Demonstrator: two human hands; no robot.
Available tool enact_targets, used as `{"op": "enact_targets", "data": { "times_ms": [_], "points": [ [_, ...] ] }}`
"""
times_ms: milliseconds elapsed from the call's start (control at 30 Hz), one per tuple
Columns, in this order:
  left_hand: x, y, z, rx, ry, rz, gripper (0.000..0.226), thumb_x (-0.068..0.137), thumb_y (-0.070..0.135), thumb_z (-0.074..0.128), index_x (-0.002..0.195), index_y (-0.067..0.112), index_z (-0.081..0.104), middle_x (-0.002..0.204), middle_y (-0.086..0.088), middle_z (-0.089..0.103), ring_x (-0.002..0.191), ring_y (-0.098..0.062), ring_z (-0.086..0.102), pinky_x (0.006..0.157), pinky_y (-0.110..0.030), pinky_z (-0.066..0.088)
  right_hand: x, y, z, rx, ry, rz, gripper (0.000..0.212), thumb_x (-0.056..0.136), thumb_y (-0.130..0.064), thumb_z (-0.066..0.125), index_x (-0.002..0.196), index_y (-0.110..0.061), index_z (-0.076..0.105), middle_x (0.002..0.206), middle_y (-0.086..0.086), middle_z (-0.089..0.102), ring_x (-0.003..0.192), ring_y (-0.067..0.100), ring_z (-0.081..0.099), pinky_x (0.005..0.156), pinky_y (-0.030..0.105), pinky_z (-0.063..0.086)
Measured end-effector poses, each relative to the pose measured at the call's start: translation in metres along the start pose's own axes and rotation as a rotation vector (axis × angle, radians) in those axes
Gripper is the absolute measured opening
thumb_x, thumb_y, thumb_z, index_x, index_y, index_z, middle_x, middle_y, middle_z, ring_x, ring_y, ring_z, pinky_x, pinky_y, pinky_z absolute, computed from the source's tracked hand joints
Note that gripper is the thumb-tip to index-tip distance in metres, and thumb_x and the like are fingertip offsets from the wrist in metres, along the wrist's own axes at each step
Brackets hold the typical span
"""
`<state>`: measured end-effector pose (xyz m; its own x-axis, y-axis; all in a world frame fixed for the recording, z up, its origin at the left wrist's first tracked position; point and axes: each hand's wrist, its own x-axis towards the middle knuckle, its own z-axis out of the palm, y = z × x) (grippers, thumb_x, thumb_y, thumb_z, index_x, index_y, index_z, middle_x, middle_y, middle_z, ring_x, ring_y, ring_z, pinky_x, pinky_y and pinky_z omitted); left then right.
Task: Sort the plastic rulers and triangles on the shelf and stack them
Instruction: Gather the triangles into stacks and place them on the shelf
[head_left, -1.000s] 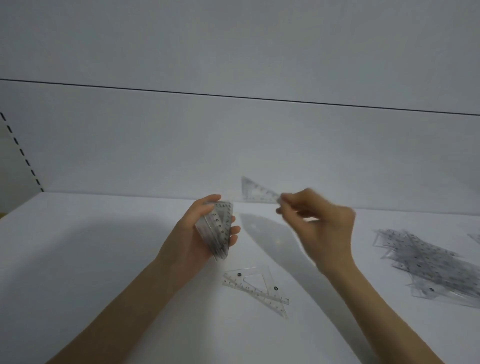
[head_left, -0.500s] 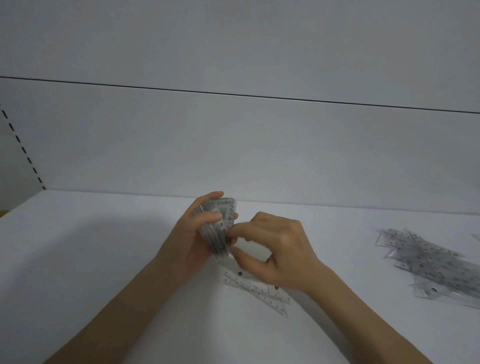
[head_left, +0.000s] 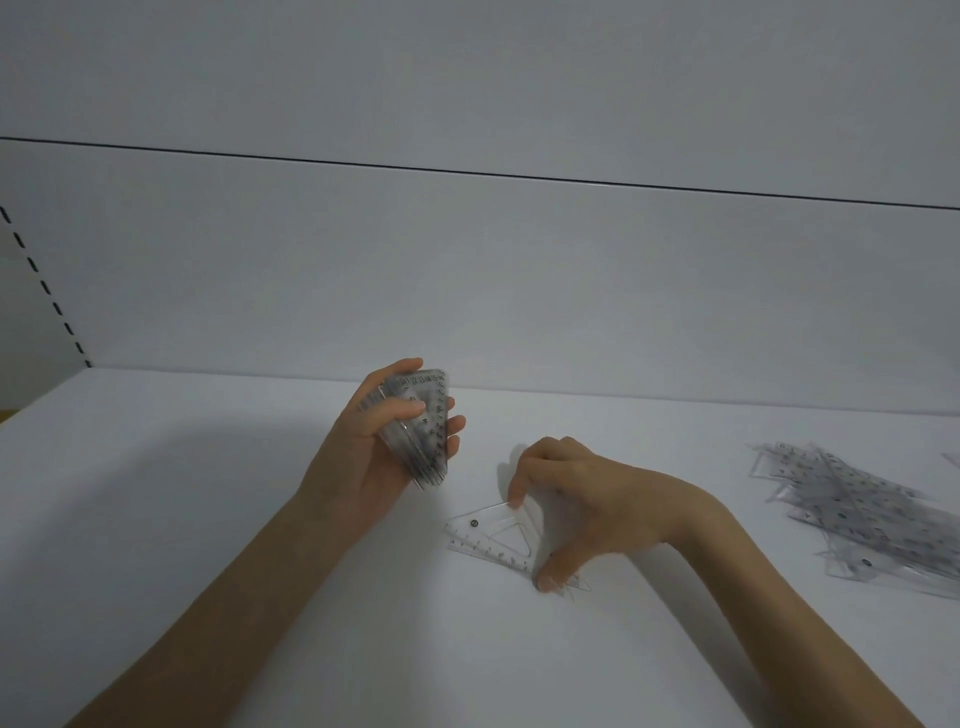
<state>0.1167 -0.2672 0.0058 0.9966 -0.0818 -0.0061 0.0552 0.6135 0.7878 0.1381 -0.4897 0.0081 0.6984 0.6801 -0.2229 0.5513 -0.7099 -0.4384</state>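
Note:
My left hand (head_left: 374, 441) grips a stack of clear plastic triangles (head_left: 421, 426), held upright above the white shelf (head_left: 208, 519). A single clear triangle (head_left: 493, 538) lies flat on the shelf just right of and below that stack. My right hand (head_left: 576, 493) is over it: the index fingertip touches its top corner and the thumb touches its long lower edge near the right tip, so the fingers pinch it from two sides. The triangle's right part is hidden under the hand.
A loose pile of clear rulers and triangles (head_left: 857, 514) lies at the right of the shelf. Another clear piece (head_left: 951, 460) shows at the right edge. The shelf's back wall (head_left: 467, 291) rises behind; a slotted upright (head_left: 41, 286) stands at the left.
My right hand added a triangle to the stack in my left hand, then dropped down onto the single triangle lying on the shelf. The left hand stayed in place.

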Motion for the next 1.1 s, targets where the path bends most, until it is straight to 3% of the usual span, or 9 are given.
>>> {"op": "enact_targets", "data": {
  "times_ms": [100, 233, 333, 567, 733, 867, 1000, 1100],
  "points": [
    [0.000, -0.001, 0.000, 0.010, -0.001, -0.004, 0.038, 0.071, -0.001, 0.052, 0.102, 0.018, 0.062, 0.100, -0.021, 0.060, 0.074, -0.030, 0.067, 0.063, -0.034, 0.057, 0.002, 0.002, 0.000, 0.075, 0.037, 0.006, 0.053, 0.066, -0.033, 0.085, 0.107, -0.032, 0.052, 0.110, -0.014, 0.046, 0.102, 0.007, 0.041, 0.085, 0.022, 0.039],
    [0.000, 0.000, -0.001, 0.017, 0.012, 0.006, 0.039, 0.071, -0.004, 0.056, 0.102, 0.019, 0.063, 0.099, -0.020, 0.060, 0.075, -0.032, 0.068, 0.064, -0.035, 0.057, 0.000, 0.006, -0.006, 0.426, 0.244, -0.046, 0.025, 0.080, -0.004, 0.073, 0.095, -0.020, 0.061, 0.076, -0.004, 0.068, 0.067, 0.009, 0.058, 0.062, 0.028, 0.046],
    [-0.002, 0.002, 0.000, 0.023, 0.023, 0.026, 0.030, 0.080, 0.003, 0.054, 0.104, 0.019, 0.063, 0.101, -0.020, 0.060, 0.076, -0.032, 0.067, 0.064, -0.034, 0.057, -0.005, 0.008, -0.015, 0.612, 0.390, -0.102, 0.026, 0.083, 0.009, 0.063, 0.097, -0.013, 0.066, 0.069, 0.003, 0.070, 0.065, 0.018, 0.061, 0.052, 0.026, 0.042],
    [-0.004, 0.003, 0.003, 0.007, 0.028, 0.017, 0.027, 0.090, 0.008, 0.043, 0.107, 0.018, 0.061, 0.103, -0.020, 0.058, 0.073, -0.030, 0.066, 0.065, -0.035, 0.056, -0.013, 0.007, -0.023, 0.789, 0.528, -0.155, 0.023, 0.083, 0.006, 0.065, 0.096, -0.013, 0.068, 0.071, 0.012, 0.072, 0.060, 0.016, 0.050, 0.050, 0.021, 0.033],
    [-0.004, -0.001, 0.004, 0.046, -0.003, -0.025, 0.028, 0.083, 0.008, 0.053, 0.108, 0.017, 0.062, 0.103, -0.019, 0.061, 0.077, -0.035, 0.066, 0.065, -0.035, 0.056, -0.014, 0.003, -0.023, 0.808, 0.553, -0.129, 0.018, 0.077, 0.000, 0.075, 0.092, -0.007, 0.068, 0.069, 0.012, 0.072, 0.057, 0.019, 0.049, 0.048, 0.025, 0.035],
    [-0.004, -0.004, 0.006, 0.077, -0.018, -0.055, 0.034, 0.073, 0.013, 0.056, 0.106, 0.017, 0.064, 0.103, -0.022, 0.061, 0.079, -0.036, 0.067, 0.065, -0.038, 0.057, -0.009, -0.005, -0.016, 0.840, 0.756, -0.111, 0.008, 0.081, 0.004, 0.069, 0.075, 0.000, 0.064, 0.059, 0.013, 0.064, 0.043, 0.015, 0.045, 0.041, 0.020, 0.033],
    [-0.003, -0.010, 0.008, 0.123, -0.054, -0.060, 0.034, 0.075, 0.012, 0.057, 0.108, 0.015, 0.062, 0.102, -0.020, 0.062, 0.082, -0.038, 0.067, 0.066, -0.040, 0.057, 0.007, -0.022, 0.008, 0.630, 1.010, -0.114, 0.013, 0.079, -0.002, 0.071, 0.071, -0.008, 0.062, 0.054, 0.011, 0.059, 0.040, 0.017, 0.050, 0.043, 0.020, 0.041],
    [-0.003, -0.016, 0.009, 0.147, -0.085, -0.047, 0.034, 0.080, 0.007, 0.055, 0.113, 0.012, 0.060, 0.105, -0.018, 0.061, 0.084, -0.032, 0.064, 0.067, -0.039, 0.056, 0.018, -0.037, 0.024, 0.482, 0.981, -0.219, 0.015, 0.081, -0.012, 0.075, 0.078, -0.007, 0.061, 0.053, 0.001, 0.062, 0.038, 0.014, 0.056, 0.039, 0.023, 0.046]
  ]
}}
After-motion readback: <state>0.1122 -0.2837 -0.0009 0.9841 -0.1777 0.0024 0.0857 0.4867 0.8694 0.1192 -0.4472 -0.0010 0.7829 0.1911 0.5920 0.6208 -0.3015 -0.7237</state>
